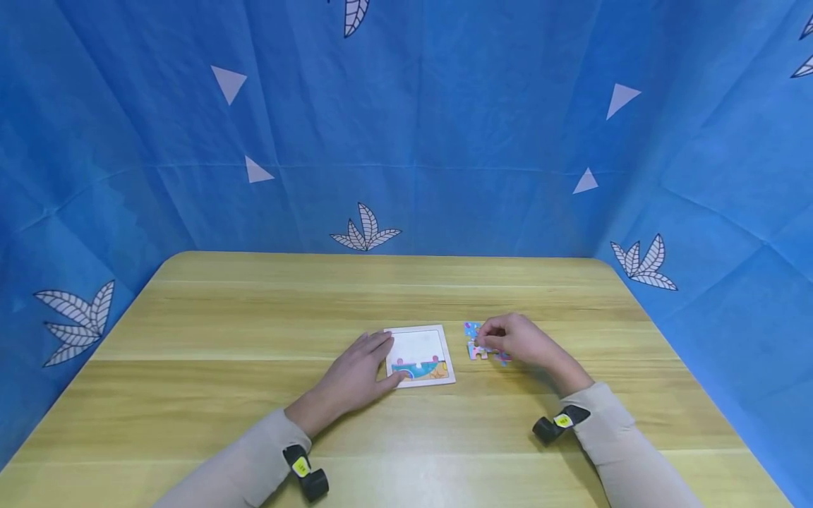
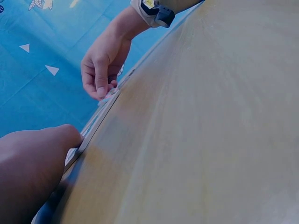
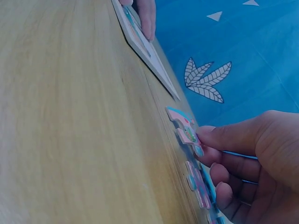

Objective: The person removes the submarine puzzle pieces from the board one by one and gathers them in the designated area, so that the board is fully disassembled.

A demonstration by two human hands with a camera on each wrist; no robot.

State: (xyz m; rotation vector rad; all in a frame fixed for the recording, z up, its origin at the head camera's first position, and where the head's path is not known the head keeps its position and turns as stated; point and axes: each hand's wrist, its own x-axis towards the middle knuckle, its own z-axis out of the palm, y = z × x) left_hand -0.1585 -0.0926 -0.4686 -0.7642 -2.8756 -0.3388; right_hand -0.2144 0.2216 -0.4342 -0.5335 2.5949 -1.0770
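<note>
My left hand (image 1: 358, 374) rests at the left side of a white-bordered jigsaw tray (image 1: 416, 346), its fingers extended by the upper left corner and the thumb over the lower border. Along the tray's bottom lies a strip of fitted puzzle pieces (image 1: 422, 370) in teal, pink and orange. To the right of the tray, my right hand (image 1: 517, 337) pinches a pink and blue puzzle piece (image 3: 184, 129) between thumb and index finger, its other fingers curled. Loose puzzle pieces (image 3: 200, 184) lie under and beside this hand, partly hidden by it.
The wooden table (image 1: 254, 303) extends around the tray on all sides. A blue cloth (image 1: 413, 141) with white leaf and triangle prints hangs behind it and along both sides. Each sleeve carries a black wrist camera (image 1: 314, 484).
</note>
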